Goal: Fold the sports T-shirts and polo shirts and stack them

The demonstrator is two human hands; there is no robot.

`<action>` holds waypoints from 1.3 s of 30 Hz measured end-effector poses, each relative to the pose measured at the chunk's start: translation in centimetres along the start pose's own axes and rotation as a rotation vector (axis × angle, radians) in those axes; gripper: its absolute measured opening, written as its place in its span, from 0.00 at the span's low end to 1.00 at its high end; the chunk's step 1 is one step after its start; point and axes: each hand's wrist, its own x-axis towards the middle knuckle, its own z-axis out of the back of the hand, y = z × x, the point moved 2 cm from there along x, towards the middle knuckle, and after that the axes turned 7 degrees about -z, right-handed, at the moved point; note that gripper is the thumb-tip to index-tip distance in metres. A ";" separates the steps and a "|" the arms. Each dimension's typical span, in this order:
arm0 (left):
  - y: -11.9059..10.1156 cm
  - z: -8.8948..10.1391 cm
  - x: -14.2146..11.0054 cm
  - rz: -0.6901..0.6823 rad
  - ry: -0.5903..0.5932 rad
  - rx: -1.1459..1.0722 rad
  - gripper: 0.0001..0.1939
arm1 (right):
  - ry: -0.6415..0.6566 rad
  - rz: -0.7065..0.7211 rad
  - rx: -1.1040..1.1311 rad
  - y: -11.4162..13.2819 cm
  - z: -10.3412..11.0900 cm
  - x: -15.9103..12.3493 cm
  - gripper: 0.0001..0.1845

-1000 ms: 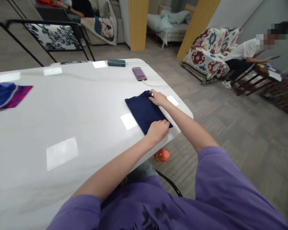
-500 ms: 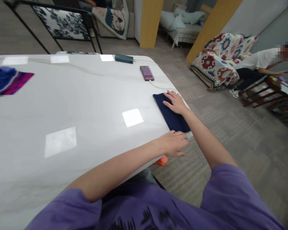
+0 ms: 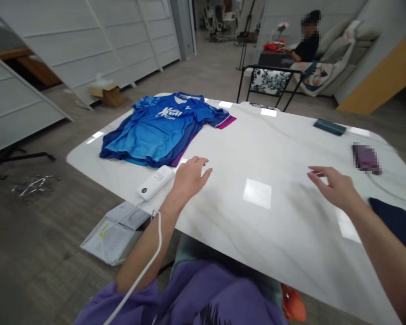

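Left grip (image 3: 191, 176) and right grip (image 3: 334, 185) are hovering, fingers apart; cable (image 3: 160, 230) crossing left arm (image 3: 144, 250) is risking snagging, tugging white device (image 3: 157, 181).

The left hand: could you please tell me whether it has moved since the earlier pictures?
Yes. The left hand has moved left along the white table, away from the navy cloth at its right end and towards the blue shirt.

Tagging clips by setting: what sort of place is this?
Probably a shared office or studio with a lounge corner: a glossy white table with a blue jersey, a sofa with a seated person, and wheeled-looking chairs far back.
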 end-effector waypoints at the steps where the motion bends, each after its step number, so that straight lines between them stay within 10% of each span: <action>1: 2.9 1.1 -0.5 0.074 -0.044 0.043 0.17 | 0.055 0.079 0.052 4.0 -1.7 1.5 0.41; 8: 17.1 3.6 -1.2 0.415 -0.060 0.217 0.21 | 0.297 0.456 0.209 28.8 -14.4 11.3 0.25; 16: 21.8 1.8 -0.6 0.499 0.074 0.252 0.16 | 0.232 0.413 0.460 47.1 -24.3 21.9 0.30; 23: 21.0 2.8 -0.3 0.452 -0.008 0.260 0.13 | 0.260 0.110 0.535 51.4 -28.2 27.6 0.29; 32: 17.9 4.3 0.6 0.291 -0.211 0.284 0.15 | 0.031 0.103 0.484 50.3 -26.2 28.4 0.20; 39: 16.7 5.7 -0.4 0.251 -0.177 0.297 0.14 | 0.186 0.140 0.267 50.2 -26.2 28.4 0.22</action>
